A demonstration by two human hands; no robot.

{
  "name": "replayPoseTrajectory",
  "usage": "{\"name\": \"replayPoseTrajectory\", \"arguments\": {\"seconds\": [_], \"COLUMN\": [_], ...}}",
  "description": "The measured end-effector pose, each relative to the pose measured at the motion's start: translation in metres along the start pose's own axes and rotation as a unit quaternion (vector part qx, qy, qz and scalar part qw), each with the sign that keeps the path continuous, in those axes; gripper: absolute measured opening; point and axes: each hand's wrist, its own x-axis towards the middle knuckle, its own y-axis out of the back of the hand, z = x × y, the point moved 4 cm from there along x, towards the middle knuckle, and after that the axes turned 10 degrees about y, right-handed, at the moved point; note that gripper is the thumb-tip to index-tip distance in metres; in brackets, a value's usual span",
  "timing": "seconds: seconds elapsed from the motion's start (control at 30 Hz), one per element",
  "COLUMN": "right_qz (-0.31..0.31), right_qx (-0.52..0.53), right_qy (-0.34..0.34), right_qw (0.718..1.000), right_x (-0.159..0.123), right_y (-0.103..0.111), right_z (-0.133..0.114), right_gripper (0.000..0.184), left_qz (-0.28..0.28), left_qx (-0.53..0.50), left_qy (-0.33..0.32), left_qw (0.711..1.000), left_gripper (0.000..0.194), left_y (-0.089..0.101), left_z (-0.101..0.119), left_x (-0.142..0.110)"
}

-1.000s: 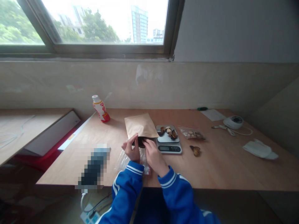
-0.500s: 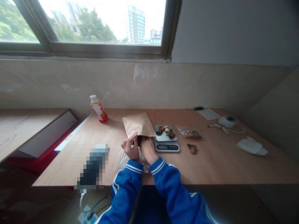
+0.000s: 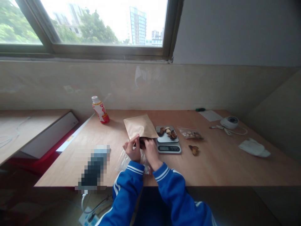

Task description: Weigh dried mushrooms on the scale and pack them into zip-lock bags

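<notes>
While left hand (image 3: 133, 151) pinches a creased brown paper bag (image 3: 138, 124) at its mouth, right hand (image 3: 151, 153) meets the dark opening; its grip hidden, cannot tell. Bag left of boxy scale (image 3: 168, 148), over smooth wooden table (image 3: 223, 166).

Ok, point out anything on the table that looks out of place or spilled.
One brown dried piece lies loose on the table, right of the scale, while similar pieces sit on top of it. It looks stray, though perhaps set there deliberately. Nothing looks spilled.
</notes>
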Motion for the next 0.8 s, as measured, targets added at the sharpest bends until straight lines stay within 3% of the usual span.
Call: {"name": "replayPoseTrajectory", "arguments": {"seconds": [0.23,0.33,0.47,0.63,0.8], "right_qz": [0.145,0.189,0.227,0.184,0.177], "right_qx": [0.185,0.209,0.156,0.035,-0.081], "right_qy": [0.03,0.037,0.047,0.052,0.045], "right_qw": [0.971,0.959,0.96,0.981,0.98], "right_x": [-0.032,-0.05,-0.063,-0.048,-0.046], "right_y": [0.034,0.051,0.066,0.059,0.055], "right_z": [-0.002,0.009,0.04,0.085,0.092], "right_gripper": [0.03,0.027,0.019,0.024,0.027], "left_qz": [-0.002,-0.003,0.0,-0.005,-0.002], "left_qx": [0.002,-0.002,-0.002,0.001,0.008], "left_qy": [0.013,0.014,0.012,0.013,0.013], "left_qw": [1.0,1.0,1.0,1.0,1.0], "left_gripper": [0.015,0.014,0.014,0.015,0.016], "left_y": [0.002,0.001,0.002,0.002,0.002], "left_z": [0.003,0.004,0.004,0.005,0.006], "left_x": [0.001,0.001,0.001,0.001,0.001]}}
